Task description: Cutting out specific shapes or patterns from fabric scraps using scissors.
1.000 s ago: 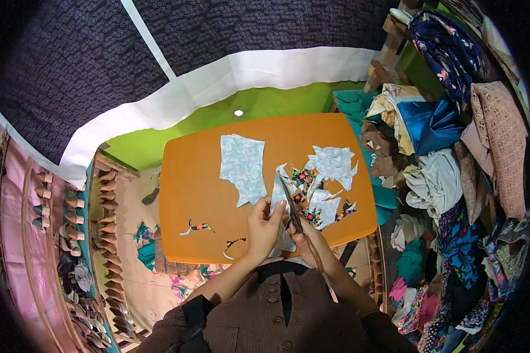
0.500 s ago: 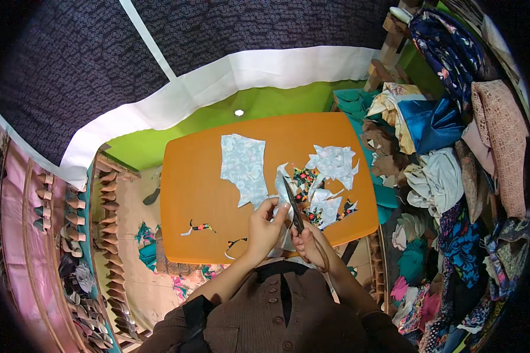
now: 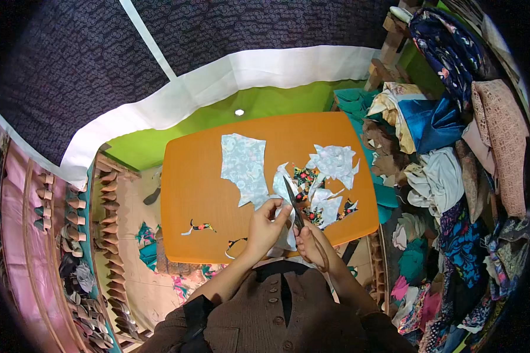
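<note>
1. Brown buttoned top [image 3: 265,312] at the bottom edge; both forearms come up from it to the near edge of the table [image 3: 200,176].
2. Left hand [image 3: 267,223] is closed in a pinch on the cloth [image 3: 284,188], fingers curled round its near edge, holding it just above the table.
3. Right hand [image 3: 312,246] is wrapped shut round the handles of the scissors [image 3: 293,203]. Blades point away from the body and run up through the cloth, just right of the left hand. Can't tell how far the blades are apart.
4. The cloth is pale with a floral print, over the table's near-right part, between the two hands and the offcuts beyond.
5. Near-left on the table: two thin scraps, one floral strip [image 3: 197,226] and one curled bit [image 3: 234,244] at the table's near edge, well apart from the hands.
6. Mid table: a pale blue piece [image 3: 243,167] lying flat, left of the scissors' tips.
7. Right of that: a ragged pale piece [image 3: 335,162] and dark floral offcuts [image 3: 303,176], overlapping.
8. Right of the table: stacked folded fabrics [image 3: 436,123], many colours.
9. Far side: green floor [image 3: 218,117], then a white band [image 3: 229,82] under dark patterned cloth [image 3: 70,65].
</note>
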Demonstrator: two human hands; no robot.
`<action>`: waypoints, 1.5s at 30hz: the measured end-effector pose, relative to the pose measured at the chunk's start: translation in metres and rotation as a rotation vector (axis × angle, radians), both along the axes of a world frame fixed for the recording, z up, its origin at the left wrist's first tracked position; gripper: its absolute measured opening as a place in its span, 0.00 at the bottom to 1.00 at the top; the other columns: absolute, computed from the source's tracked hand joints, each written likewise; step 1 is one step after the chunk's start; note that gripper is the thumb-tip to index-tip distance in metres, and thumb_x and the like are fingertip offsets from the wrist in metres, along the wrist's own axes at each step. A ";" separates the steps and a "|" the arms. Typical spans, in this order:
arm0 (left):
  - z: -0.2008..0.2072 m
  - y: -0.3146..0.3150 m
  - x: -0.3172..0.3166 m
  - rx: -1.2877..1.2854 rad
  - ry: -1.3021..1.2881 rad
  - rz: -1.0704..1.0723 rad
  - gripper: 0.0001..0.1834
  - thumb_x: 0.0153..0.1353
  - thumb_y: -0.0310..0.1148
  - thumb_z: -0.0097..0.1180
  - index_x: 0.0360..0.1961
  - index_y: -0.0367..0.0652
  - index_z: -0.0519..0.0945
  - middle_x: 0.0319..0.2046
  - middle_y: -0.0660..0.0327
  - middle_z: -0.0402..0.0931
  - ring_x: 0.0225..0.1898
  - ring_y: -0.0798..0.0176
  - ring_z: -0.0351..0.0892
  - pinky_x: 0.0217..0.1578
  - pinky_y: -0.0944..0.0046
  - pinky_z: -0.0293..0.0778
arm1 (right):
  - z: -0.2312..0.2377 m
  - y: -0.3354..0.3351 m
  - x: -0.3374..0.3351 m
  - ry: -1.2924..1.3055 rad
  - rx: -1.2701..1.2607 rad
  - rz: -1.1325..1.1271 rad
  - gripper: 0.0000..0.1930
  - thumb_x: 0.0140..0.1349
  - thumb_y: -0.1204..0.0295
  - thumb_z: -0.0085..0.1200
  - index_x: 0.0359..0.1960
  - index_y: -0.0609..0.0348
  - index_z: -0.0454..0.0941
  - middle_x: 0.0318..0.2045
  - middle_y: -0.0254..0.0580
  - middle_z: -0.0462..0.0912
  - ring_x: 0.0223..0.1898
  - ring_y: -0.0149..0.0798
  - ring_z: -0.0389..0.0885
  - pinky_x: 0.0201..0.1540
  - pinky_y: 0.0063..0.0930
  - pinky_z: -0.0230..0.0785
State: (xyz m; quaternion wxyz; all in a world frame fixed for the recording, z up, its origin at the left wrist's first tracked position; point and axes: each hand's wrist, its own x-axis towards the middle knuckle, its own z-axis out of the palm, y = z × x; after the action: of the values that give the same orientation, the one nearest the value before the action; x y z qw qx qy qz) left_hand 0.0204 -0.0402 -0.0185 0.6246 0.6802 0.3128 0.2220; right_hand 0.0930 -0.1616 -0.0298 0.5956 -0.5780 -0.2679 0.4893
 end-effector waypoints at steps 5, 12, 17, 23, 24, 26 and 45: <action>0.002 0.001 0.001 -0.119 -0.171 0.027 0.08 0.54 0.32 0.52 0.29 0.37 0.71 0.21 0.68 0.68 0.21 0.78 0.62 0.22 0.77 0.59 | 0.005 0.004 -0.003 -0.166 0.038 -0.010 0.26 0.54 0.42 0.35 0.29 0.57 0.61 0.20 0.26 0.59 0.21 0.19 0.56 0.21 0.11 0.50; -0.003 0.006 0.003 -0.165 -0.127 0.067 0.08 0.55 0.32 0.51 0.26 0.38 0.71 0.18 0.71 0.65 0.21 0.80 0.58 0.21 0.78 0.55 | -0.005 0.003 -0.001 -0.282 0.141 -0.004 0.25 0.55 0.45 0.36 0.30 0.58 0.62 0.21 0.27 0.58 0.22 0.20 0.56 0.23 0.12 0.50; -0.001 -0.003 0.000 -0.125 -0.142 0.060 0.07 0.55 0.30 0.51 0.27 0.37 0.71 0.18 0.72 0.63 0.20 0.81 0.56 0.20 0.78 0.54 | 0.004 0.000 -0.002 -0.013 0.042 0.009 0.24 0.55 0.44 0.37 0.33 0.55 0.61 0.21 0.24 0.58 0.19 0.17 0.55 0.20 0.09 0.48; 0.017 -0.004 0.003 -0.184 -0.116 0.076 0.08 0.55 0.31 0.52 0.26 0.37 0.72 0.17 0.73 0.62 0.19 0.81 0.56 0.19 0.78 0.54 | 0.001 0.002 -0.001 -0.124 0.089 -0.003 0.26 0.52 0.41 0.38 0.34 0.53 0.61 0.20 0.23 0.58 0.19 0.17 0.55 0.19 0.08 0.48; 0.015 -0.005 0.004 -0.183 -0.116 0.078 0.08 0.55 0.31 0.52 0.26 0.37 0.72 0.17 0.73 0.62 0.19 0.81 0.56 0.19 0.78 0.54 | 0.001 0.003 -0.002 -0.177 0.083 -0.018 0.27 0.51 0.40 0.39 0.34 0.53 0.60 0.20 0.23 0.58 0.19 0.16 0.54 0.19 0.08 0.48; 0.007 -0.007 0.004 -0.187 -0.156 0.108 0.10 0.54 0.33 0.52 0.23 0.37 0.71 0.15 0.73 0.61 0.18 0.81 0.54 0.18 0.77 0.52 | -0.012 0.002 -0.002 -0.095 0.058 -0.021 0.28 0.50 0.39 0.38 0.32 0.53 0.60 0.19 0.23 0.58 0.19 0.16 0.54 0.19 0.08 0.48; 0.009 -0.006 -0.001 -0.072 -0.087 0.066 0.13 0.51 0.31 0.54 0.17 0.37 0.67 0.12 0.70 0.57 0.17 0.79 0.52 0.16 0.74 0.50 | 0.006 -0.003 -0.003 0.258 0.036 0.047 0.33 0.45 0.35 0.38 0.35 0.55 0.59 0.21 0.25 0.56 0.19 0.18 0.50 0.19 0.08 0.45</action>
State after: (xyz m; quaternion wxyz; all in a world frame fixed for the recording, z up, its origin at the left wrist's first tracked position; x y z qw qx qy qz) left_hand 0.0192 -0.0458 -0.0092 0.6540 0.6363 0.3154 0.2606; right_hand 0.0903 -0.1647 -0.0238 0.6240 -0.4930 -0.2113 0.5683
